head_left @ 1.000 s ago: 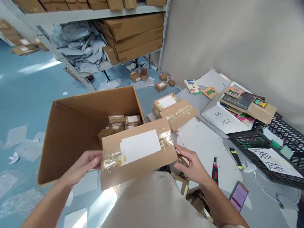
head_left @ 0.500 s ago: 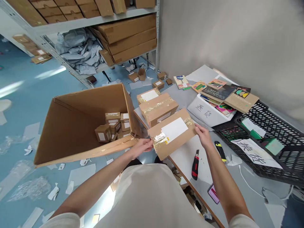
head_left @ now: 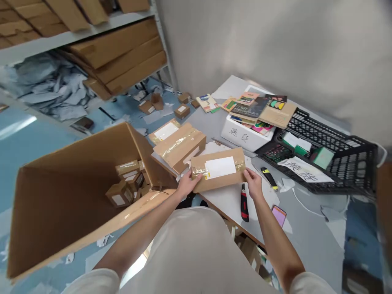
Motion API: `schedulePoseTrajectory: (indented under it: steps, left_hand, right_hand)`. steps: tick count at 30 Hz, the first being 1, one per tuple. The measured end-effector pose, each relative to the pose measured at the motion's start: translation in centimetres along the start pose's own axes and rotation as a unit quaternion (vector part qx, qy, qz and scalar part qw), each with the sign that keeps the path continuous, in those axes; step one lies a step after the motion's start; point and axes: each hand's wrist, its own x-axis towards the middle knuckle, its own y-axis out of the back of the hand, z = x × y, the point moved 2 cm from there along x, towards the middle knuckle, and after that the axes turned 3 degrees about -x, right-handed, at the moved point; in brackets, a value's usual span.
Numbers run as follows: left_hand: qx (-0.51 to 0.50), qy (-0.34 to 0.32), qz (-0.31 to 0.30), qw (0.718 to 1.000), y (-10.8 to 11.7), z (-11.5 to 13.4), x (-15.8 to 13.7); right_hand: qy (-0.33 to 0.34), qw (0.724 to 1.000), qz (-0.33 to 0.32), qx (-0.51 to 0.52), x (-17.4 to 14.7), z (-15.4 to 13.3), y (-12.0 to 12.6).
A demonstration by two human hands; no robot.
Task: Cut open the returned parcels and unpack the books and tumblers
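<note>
Between my two hands is a taped cardboard box (head_left: 200,185) with a white label on its upper face, held over the table's front edge. My left hand (head_left: 187,183) grips its left end, thumb on top. At the opposite end, my right hand (head_left: 253,182) pinches the right edge. Just behind lies a larger taped carton (head_left: 183,145), and beyond it a labelled box (head_left: 165,131). A red and black utility knife (head_left: 244,206) rests on the table below the held box, close to my right forearm.
Left of the table stands a big open carton (head_left: 70,163) with several small boxes (head_left: 120,194) inside. A white bin (head_left: 241,134) of books, a black crate (head_left: 339,163), a yellow and black cutter (head_left: 269,179) and a phone (head_left: 279,215) occupy the table. Shelving (head_left: 92,30) rises at back left.
My view has swung to the right, so the surroundings appear shifted left. The held box has turned to lie more level across the view, still between both hands.
</note>
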Motion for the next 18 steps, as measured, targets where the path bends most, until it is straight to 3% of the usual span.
schedulePoseTrajectory:
  steps: [4,9,14,18]
  left_hand:
    - [0.04,-0.006,-0.023,0.999,-0.8,1.4,3.6]
    - [0.066,-0.036,-0.094,0.993,-2.0,2.0,7.5]
    - [0.092,-0.072,-0.168,0.979,-2.1,0.9,10.2]
    - [0.039,-0.073,-0.197,0.977,-2.0,-0.5,11.0]
  right_hand:
    - [-0.059,0.994,0.091,0.025,-5.4,2.4,0.3]
    - [-0.135,0.967,0.2,0.077,-10.6,4.9,-1.8]
    - [-0.154,0.954,0.244,0.077,-11.5,5.2,-3.4]
    - [-0.17,0.948,0.258,0.073,-11.1,5.6,-4.1]
